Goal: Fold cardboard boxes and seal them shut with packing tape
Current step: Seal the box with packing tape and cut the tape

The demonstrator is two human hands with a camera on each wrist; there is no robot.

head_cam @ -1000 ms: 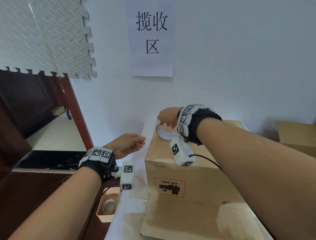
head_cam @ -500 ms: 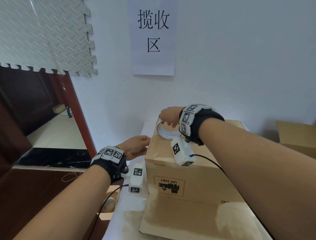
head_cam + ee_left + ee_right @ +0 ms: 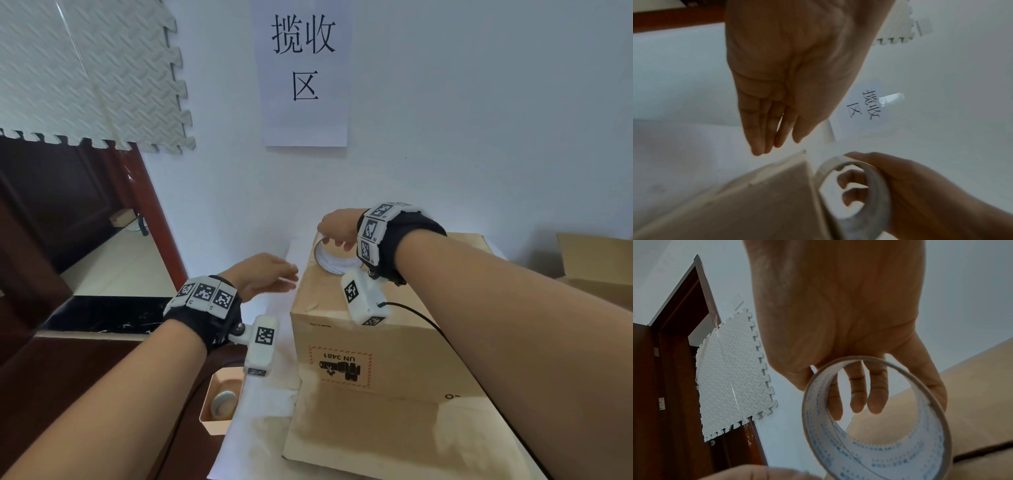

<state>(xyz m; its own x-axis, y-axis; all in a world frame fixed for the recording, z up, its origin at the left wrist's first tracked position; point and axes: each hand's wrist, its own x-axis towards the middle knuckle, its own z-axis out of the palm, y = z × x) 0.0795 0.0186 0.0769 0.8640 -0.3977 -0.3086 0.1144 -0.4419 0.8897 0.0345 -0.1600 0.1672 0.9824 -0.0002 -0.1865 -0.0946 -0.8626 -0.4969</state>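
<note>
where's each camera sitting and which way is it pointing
Head: worn on the head, looking forward and down at the cardboard box; both forearms, left hand and right hand show.
Left wrist: looks along the open palm at a box corner.
Right wrist: looks along the palm through the tape roll it grips.
Shared: the roll, box and wall sign appear in head and left wrist views.

Left hand [image 3: 265,275] flat, fingers straight; right hand [image 3: 337,226] curled, gripping.
</note>
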